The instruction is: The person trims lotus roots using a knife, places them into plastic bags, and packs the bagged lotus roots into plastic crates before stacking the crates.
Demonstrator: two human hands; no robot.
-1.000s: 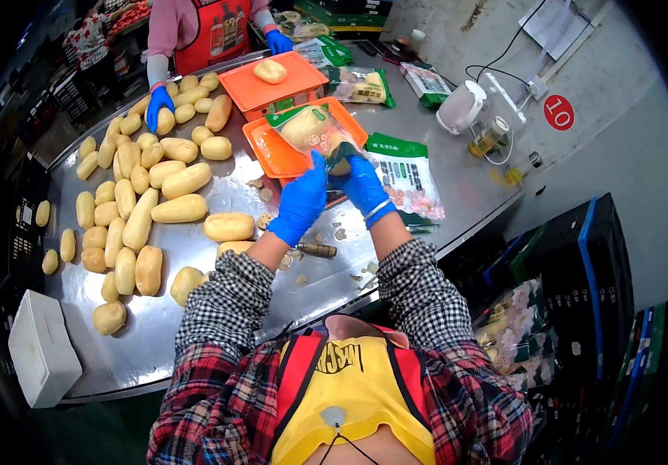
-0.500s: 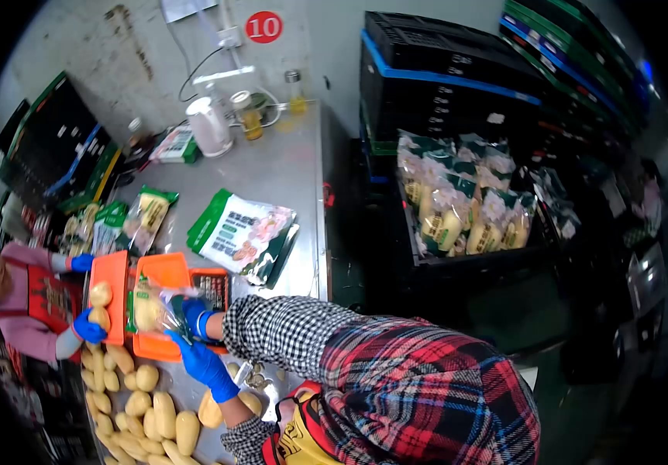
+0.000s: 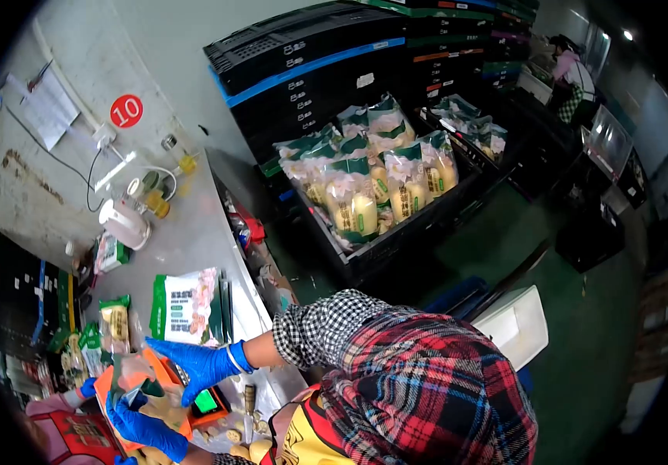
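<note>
A clear, green-printed bag [image 3: 139,378] with pale lotus root pieces lies over the orange tray [image 3: 104,386]. My left hand [image 3: 144,428], in a blue glove, has its fingers closed on the gathered dark green end of the bag. Just above it my right hand [image 3: 198,366], also gloved in blue, is spread with thumb and fingers apart beside the bag. A scale with a lit green display [image 3: 205,401] shows below my right hand. The stack of flat printed bags [image 3: 187,308] lies on the metal table [image 3: 194,205] behind my hands.
A black crate [image 3: 396,242] to the right of the table holds several filled bags [image 3: 353,203]. Dark crates [image 3: 303,85] are stacked behind it. A kettle [image 3: 125,223] and jars stand toward the wall. A white bin [image 3: 514,329] is at the right. A co-worker's red apron [image 3: 86,434] shows lower left.
The view has swung right, bringing the crate of filled bags closer to the middle. My right hand has come off the bag and opened; my left hand still holds the bag's end.
</note>
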